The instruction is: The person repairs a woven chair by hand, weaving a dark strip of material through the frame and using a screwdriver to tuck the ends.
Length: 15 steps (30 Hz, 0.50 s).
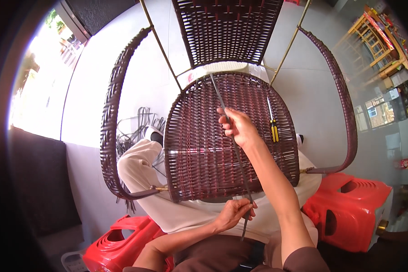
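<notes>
A dark brown woven wicker chair (199,131) stands before me, its seat facing up and its backrest (226,36) at the far side. One long grey weaving strip (239,158) runs from the far edge of the seat down toward my lap. My right hand (238,127) is above the middle of the seat, fingers curled round the strip. Close to the seat's near edge, my left hand (235,213) pinches the same strip lower down. A screwdriver (273,124) with a yellow and black handle lies on the right part of the seat.
Woven armrests (115,99) curve out on both sides of the chair. A tangle of loose grey strips (138,131) lies on the floor at left. Red plastic stools (349,211) stand at lower right and lower left (118,247). Wooden furniture (378,43) is at far right.
</notes>
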Each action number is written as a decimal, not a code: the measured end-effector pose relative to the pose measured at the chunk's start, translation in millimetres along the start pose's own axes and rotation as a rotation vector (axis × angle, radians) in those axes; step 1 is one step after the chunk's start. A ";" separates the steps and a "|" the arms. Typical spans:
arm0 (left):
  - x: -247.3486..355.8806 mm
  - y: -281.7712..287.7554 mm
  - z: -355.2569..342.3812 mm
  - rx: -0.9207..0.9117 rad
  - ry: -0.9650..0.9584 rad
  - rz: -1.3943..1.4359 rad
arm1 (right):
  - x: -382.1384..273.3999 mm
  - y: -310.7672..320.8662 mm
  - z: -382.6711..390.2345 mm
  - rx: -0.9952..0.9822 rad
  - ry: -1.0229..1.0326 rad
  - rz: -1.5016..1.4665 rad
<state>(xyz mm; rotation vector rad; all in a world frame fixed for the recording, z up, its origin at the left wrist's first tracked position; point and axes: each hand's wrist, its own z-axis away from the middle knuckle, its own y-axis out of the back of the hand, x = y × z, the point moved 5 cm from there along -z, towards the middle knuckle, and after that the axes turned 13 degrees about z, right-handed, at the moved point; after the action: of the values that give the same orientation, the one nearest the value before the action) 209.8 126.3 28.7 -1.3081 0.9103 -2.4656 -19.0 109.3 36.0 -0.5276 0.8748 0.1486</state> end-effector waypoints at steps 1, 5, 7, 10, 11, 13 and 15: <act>7.7 -1.5 -4.2 -0.042 -0.009 -0.110 | -7.2 0.0 -10.7 -0.043 0.017 -0.009; 90.8 19.6 -9.9 -0.091 -0.077 -0.473 | -29.6 -2.9 -13.0 0.013 0.183 0.084; 134.2 47.8 -34.3 0.182 -0.232 -0.370 | -40.4 22.0 -10.4 0.043 0.199 0.125; 216.6 88.7 -68.2 0.589 -0.829 -0.761 | -44.3 21.4 -12.4 -0.007 0.181 0.188; 236.5 100.7 -77.2 0.716 -1.020 -0.920 | -46.6 11.8 -8.5 -0.022 0.178 0.222; 257.7 117.2 -113.0 0.756 -1.019 -1.019 | -53.2 7.3 -0.4 -0.042 0.180 0.257; 268.3 137.9 -146.9 0.764 -0.952 -1.182 | -53.6 8.3 5.4 -0.052 0.172 0.278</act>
<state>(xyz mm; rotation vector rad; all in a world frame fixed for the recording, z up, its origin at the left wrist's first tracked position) -79.6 -39.6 65.5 -2.5687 -1.1776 -1.7437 -52.3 123.8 76.6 -0.4696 1.1127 0.3843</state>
